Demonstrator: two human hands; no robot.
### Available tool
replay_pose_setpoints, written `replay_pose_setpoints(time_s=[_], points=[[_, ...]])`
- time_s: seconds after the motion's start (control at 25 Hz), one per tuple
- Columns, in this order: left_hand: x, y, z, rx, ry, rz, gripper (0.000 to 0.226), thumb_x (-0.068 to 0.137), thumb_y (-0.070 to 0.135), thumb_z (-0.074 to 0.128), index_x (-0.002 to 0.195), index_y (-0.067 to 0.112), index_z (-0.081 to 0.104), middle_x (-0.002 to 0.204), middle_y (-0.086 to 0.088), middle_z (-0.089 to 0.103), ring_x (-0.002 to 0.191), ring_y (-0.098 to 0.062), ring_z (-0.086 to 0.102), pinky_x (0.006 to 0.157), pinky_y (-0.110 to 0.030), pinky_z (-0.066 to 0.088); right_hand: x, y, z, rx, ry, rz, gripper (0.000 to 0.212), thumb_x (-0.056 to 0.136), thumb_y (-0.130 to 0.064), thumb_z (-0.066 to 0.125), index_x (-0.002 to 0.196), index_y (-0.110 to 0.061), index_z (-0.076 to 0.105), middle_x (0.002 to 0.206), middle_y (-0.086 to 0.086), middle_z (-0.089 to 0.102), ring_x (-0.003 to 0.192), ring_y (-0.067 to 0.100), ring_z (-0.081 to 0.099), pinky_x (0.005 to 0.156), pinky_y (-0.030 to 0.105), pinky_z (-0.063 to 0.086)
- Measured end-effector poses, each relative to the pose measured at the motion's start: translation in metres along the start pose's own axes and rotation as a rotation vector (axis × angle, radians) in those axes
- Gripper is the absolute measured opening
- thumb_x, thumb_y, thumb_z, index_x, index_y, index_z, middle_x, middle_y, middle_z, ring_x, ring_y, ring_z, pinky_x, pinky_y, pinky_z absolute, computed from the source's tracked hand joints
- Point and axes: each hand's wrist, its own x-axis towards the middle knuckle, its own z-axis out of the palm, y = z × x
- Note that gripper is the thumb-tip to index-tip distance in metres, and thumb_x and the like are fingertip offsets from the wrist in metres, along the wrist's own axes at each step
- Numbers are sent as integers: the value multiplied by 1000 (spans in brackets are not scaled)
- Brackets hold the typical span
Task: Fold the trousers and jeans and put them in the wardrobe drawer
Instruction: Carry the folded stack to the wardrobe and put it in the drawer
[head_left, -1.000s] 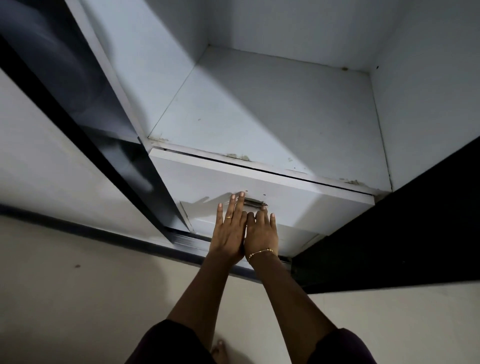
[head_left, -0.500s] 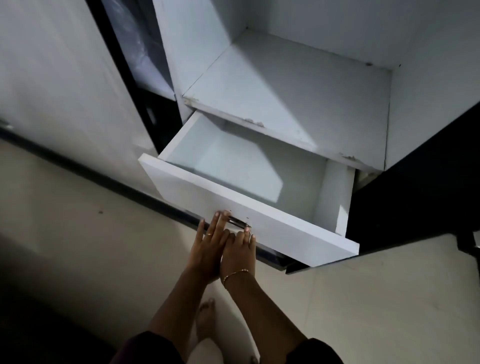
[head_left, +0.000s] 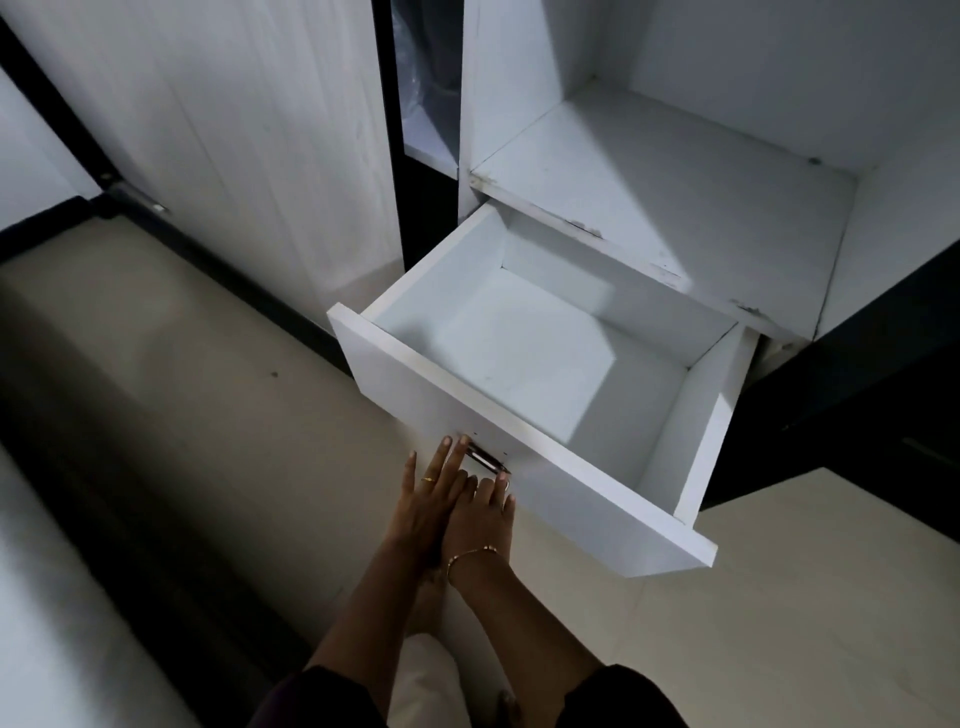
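Note:
The white wardrobe drawer (head_left: 597, 501) is pulled far out, and nothing lies inside it. At the middle of its front panel is a small metal drawer handle (head_left: 487, 461). My left hand (head_left: 431, 501), wearing a ring, and my right hand (head_left: 480, 522), with a thin bracelet at the wrist, lie side by side and touch. The fingertips of both are hooked on that handle. No trousers or jeans show in this view.
Above the drawer is a bare white shelf (head_left: 675, 208). A white wardrobe door (head_left: 234, 130) stands to the left and a dark cabinet front (head_left: 883, 405) to the right. My bare foot (head_left: 428, 597) rests on the pale tiled floor (head_left: 779, 649) below the drawer.
The drawer went from shut to pulled far out, drawn by both hands on its handle. My view has backed away and tilted down.

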Motion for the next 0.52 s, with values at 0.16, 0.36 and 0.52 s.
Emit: replay_pose_setpoints(time_s=[0.16,0.36,0.52], points=[[-9,1,1,-93,-132,-61,46,76,37,50,116,13,44,155,-22,-7,140,-36,13,88,-53,48,-7,-3,15,41,178,-10,30,70,-11,65,99,-6,70,97,16,71,110,30,62,78,43,55],[-9,2,0,-142,-333,-51,97,50,46,81,128,7,37,146,-22,23,132,-39,28,86,-55,49,2,4,35,108,126,27,57,44,-17,90,97,-7,73,100,14,72,108,28,64,75,47,55],[-15,4,7,-142,-362,-61,95,61,45,76,134,6,31,154,-24,-6,135,-39,22,91,-55,45,1,8,46,10,145,20,65,47,-24,89,106,-7,71,114,15,68,123,30,40,86,52,49]])
